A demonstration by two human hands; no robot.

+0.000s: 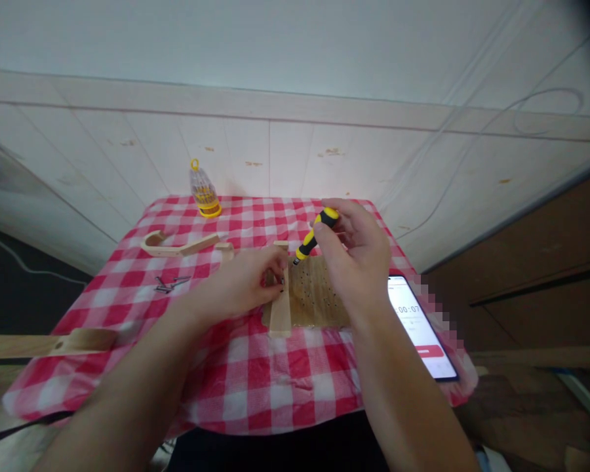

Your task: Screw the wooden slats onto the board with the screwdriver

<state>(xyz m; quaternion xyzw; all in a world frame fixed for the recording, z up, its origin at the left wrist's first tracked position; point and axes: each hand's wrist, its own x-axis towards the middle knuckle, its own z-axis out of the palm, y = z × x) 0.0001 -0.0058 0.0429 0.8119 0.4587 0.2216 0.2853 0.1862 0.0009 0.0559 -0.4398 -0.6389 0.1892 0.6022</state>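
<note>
My right hand [356, 259] is closed round a yellow-and-black screwdriver [315, 235], whose tip points down at the top of a pale wooden strip [280, 308]. The strip lies along the left edge of a perforated wooden board [317, 295] on the red-and-white checked tablecloth [255, 373]. My left hand [243, 285] rests against the strip, its fingers pinched at the spot under the screwdriver tip; what they pinch is too small to make out.
Several dark screws [170, 284] lie left of my left hand. Curved wooden pieces [179, 245] sit behind them, and a clear bit holder with a yellow base [204, 190] stands at the back. A phone showing a timer [417, 324] lies at the right. A wooden piece [54, 343] overhangs the left edge.
</note>
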